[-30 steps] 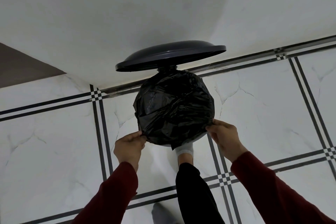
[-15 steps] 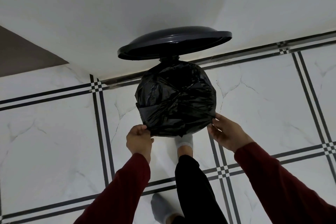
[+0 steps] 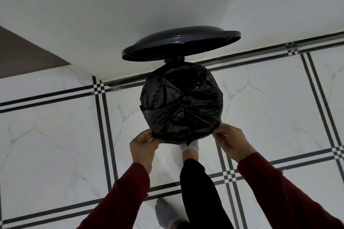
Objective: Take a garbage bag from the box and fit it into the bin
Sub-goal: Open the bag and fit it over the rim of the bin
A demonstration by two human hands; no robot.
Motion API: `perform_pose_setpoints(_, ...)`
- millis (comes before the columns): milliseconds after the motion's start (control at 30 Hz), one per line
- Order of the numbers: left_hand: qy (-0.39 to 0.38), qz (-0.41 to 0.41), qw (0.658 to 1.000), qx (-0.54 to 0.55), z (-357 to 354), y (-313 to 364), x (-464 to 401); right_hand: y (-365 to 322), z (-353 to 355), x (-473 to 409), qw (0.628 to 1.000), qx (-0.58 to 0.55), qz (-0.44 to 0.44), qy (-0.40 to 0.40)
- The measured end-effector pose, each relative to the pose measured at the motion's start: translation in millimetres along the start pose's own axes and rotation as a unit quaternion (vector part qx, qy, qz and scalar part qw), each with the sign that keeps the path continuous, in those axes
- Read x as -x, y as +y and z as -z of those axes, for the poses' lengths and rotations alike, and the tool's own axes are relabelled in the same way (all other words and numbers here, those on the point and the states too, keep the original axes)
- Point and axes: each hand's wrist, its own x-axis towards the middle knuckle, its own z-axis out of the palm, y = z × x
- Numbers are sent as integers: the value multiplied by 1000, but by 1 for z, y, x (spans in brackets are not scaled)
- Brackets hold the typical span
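A black garbage bag (image 3: 181,104) is stretched over the mouth of a round bin and hides the bin's body and rim. The bin's dark lid (image 3: 180,44) stands raised behind it, against the white wall. My left hand (image 3: 143,145) pinches the bag's edge at the near left of the rim. My right hand (image 3: 230,142) pinches the bag's edge at the near right. Both arms wear dark red sleeves. The garbage bag box is not in view.
White marble-look floor tiles with black line borders (image 3: 104,135) surround the bin. My leg in black trousers, foot in a white sock (image 3: 191,148), reaches under the bin's near side. My other foot in a grey sock (image 3: 165,214) stands nearer. A brown surface (image 3: 24,57) shows at left.
The view has shifted slightly. Both hands have stayed at the near rim, and the right hand's fingers have closed on the bag's edge.
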Motion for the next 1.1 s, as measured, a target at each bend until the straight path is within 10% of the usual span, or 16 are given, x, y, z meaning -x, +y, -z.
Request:
perform_pose_setpoints(233,99,-40,986,-125,-7,6,-10,5,1,-15,998,41,24,39)
perform_pose_setpoints(700,-8,195,961,196,0,38,-32,-24,-13,-5,997,-51,-50,9)
perform_pose_setpoints(1100,7,151,979,139,-3,53,-36,-46,-22,-2,986,119,-59,101)
